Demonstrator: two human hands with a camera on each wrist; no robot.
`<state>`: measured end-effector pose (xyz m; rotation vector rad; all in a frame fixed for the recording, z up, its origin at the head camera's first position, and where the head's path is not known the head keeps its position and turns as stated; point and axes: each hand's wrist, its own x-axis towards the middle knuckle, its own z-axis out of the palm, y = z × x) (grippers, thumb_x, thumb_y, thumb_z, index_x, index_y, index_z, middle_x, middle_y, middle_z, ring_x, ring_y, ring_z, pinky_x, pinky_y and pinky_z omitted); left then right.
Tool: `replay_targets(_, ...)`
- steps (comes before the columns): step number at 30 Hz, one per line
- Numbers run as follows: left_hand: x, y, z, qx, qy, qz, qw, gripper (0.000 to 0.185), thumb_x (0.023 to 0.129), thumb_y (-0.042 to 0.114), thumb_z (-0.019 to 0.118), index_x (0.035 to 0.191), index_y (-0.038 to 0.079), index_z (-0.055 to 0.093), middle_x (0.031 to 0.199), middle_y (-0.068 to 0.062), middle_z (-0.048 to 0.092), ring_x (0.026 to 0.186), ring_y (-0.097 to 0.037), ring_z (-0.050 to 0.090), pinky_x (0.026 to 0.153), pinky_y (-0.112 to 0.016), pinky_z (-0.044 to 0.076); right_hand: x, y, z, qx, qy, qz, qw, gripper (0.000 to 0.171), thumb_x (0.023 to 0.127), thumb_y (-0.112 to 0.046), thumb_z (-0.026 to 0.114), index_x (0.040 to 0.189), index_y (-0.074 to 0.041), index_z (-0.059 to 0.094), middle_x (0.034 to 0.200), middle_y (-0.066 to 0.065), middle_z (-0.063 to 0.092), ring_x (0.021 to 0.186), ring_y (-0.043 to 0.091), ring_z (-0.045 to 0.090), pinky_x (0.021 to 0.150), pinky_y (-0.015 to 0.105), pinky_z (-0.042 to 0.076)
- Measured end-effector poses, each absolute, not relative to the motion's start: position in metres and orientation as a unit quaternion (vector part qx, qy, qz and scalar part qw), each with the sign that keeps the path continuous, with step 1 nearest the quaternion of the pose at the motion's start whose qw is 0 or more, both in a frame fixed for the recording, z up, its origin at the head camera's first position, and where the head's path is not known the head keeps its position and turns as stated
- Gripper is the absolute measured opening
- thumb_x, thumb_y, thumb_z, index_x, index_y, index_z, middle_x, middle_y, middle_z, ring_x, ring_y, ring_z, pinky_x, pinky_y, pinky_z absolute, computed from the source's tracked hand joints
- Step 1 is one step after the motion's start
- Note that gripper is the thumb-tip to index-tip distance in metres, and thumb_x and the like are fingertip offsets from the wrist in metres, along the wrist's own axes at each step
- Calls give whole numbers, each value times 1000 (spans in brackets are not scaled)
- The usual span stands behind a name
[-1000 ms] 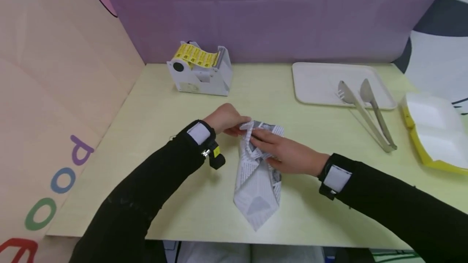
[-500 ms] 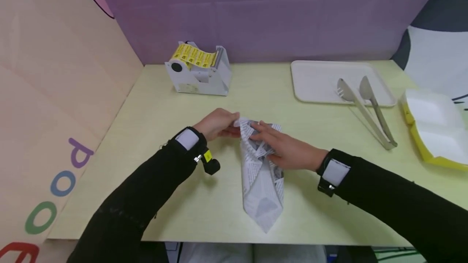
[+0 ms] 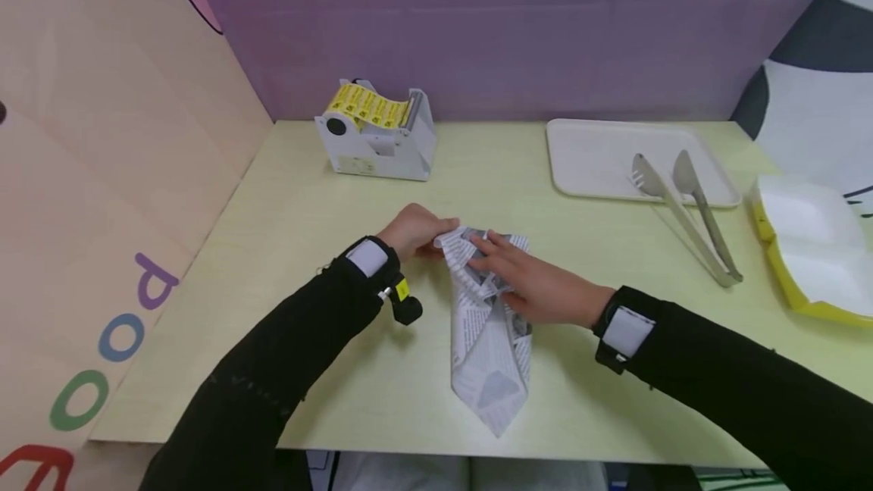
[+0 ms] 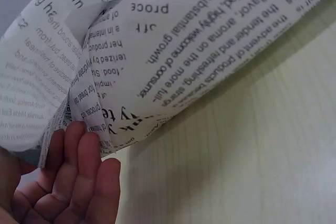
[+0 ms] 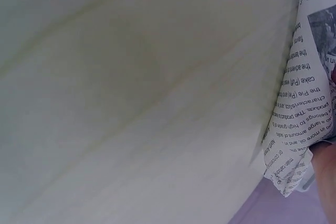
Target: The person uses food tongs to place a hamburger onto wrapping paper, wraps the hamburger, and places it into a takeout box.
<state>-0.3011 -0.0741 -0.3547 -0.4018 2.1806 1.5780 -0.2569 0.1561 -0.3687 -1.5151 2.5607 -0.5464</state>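
Head view: folded newspaper [image 3: 488, 339] lies mid-surface [image 3: 307, 248], long axis pointing toward the person. Left hand [image 3: 412, 231] pinches its far-left corner; right hand [image 3: 528, 284] presses flat, fingers spread, on the upper half.

tongs [image 3: 685, 214] on tray [image 3: 593, 157], dispenser [image 3: 377, 131] left

The newspaper wrap [image 4: 199, 40] reads "substantial growth" and "aroma"; the side board [image 3: 102, 248] shows coloured letters "poo".
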Motion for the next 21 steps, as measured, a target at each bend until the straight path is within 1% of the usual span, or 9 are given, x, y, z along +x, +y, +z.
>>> replay_targets(2,-301,-75,-355,-141,782,570,209,32,95,26,64,104,-5,64,82,-4,59,62,-11,58,61,-24,51,-257,156,-368,-499,845,-183,59,61,86,9,61,143,0,41,159,18,17,145,41,13,108,52,34)
replay_targets(8,-299,-79,-357,-123,771,587,214,31,101,23,54,105,-6,62,82,-5,57,63,-10,55,55,-21,47,-258,156,-366,-499,839,-208,65,58,86,9,63,139,-2,44,159,17,18,145,41,15,108,52,35)
replay_targets(12,-298,-81,-358,-114,766,594,219,32,103,24,50,104,-6,61,84,-4,55,66,-10,55,58,-21,48,-259,156,-367,-495,839,-217,64,57,86,8,64,138,-3,45,159,16,19,145,40,15,107,51,36)
replay_targets(14,-296,-81,-356,-99,774,586,217,32,102,26,52,99,-4,63,82,-3,56,66,-10,54,60,-21,47,-260,157,-368,-495,839,-217,60,56,85,8,65,137,-3,45,159,16,20,145,40,16,107,51,36)
replay_targets(16,-293,-80,-354,-80,791,568,213,31,99,28,58,88,-1,62,76,-1,55,63,-10,52,60,-21,45,-260,157,-368,-495,840,-214,57,55,85,8,65,136,-2,45,159,17,20,144,40,16,107,52,35)
replay_targets(19,-288,-79,-352,-57,824,526,203,32,92,28,68,74,5,55,69,1,49,59,-10,46,56,-21,38,-260,158,-369,-499,839,-211,50,53,85,8,65,134,0,46,158,18,21,144,41,18,109,52,33)
replay_targets(21,-286,-78,-353,-52,839,505,196,34,89,25,73,71,7,50,67,1,44,58,-11,42,54,-22,34,-261,158,-369,-502,837,-215,43,51,85,6,67,132,0,48,157,19,23,143,40,23,108,51,35)
